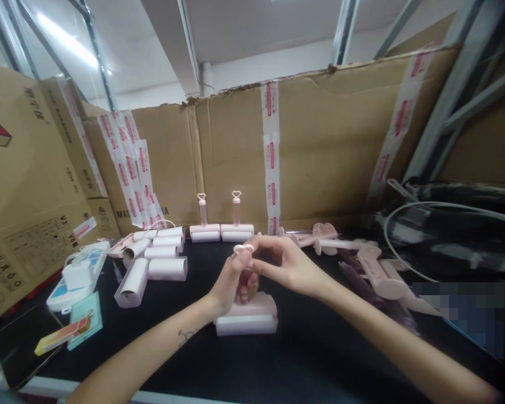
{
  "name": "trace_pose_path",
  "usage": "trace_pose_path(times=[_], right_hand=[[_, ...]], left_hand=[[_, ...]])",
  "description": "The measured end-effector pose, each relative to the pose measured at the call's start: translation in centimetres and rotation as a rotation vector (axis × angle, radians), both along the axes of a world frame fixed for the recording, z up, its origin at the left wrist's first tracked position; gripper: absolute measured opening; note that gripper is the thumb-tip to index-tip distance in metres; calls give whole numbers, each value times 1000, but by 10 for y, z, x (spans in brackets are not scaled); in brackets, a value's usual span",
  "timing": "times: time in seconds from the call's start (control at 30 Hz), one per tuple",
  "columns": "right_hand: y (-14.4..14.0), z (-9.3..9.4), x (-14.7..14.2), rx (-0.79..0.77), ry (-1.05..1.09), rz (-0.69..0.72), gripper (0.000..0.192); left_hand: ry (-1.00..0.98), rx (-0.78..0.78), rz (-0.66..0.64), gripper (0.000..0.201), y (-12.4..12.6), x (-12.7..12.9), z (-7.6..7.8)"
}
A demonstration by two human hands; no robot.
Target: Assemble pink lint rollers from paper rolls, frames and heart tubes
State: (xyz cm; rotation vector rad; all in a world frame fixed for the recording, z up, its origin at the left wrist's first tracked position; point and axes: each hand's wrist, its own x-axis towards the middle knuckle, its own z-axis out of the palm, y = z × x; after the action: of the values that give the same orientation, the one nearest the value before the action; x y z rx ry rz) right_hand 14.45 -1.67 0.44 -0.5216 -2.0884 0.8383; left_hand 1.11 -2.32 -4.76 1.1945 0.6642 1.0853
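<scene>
A pink lint roller (247,322) with a white roll stands upright on the black table top, in the middle of the head view. My left hand (229,283) is wrapped round its handle, which is mostly hidden by the fingers. At the top of the handle, the pink heart-shaped loop (244,248) shows between both hands. From the right, my right hand (292,266) has its thumb and fingers closed at that loop. Two more lint rollers, one at the left (205,232) and the other beside it (237,232), stand upright against the cardboard behind.
Several white rolls (167,268) in clear covers lie to the left. Loose pink roller parts (381,272) are heaped at the right, near a white cable (398,264). A phone (23,345), a teal card (92,325) and a power strip (59,294) lie front left. A cardboard wall (231,151) closes the back.
</scene>
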Motion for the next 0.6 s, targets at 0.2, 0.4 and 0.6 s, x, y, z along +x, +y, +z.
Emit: trace_pose_path(times=[0.2, 0.4, 0.6], right_hand=[[3, -2, -5, -41, 41, -18, 23], [1, -16, -11, -52, 229, -48, 22], [-4, -27, -17, -110, 362, -56, 20]], left_hand=[[8, -50, 65, 55, -1, 3, 1], [0, -142, 50, 57, 0, 5, 0], [-25, -78, 84, 60, -1, 8, -2]])
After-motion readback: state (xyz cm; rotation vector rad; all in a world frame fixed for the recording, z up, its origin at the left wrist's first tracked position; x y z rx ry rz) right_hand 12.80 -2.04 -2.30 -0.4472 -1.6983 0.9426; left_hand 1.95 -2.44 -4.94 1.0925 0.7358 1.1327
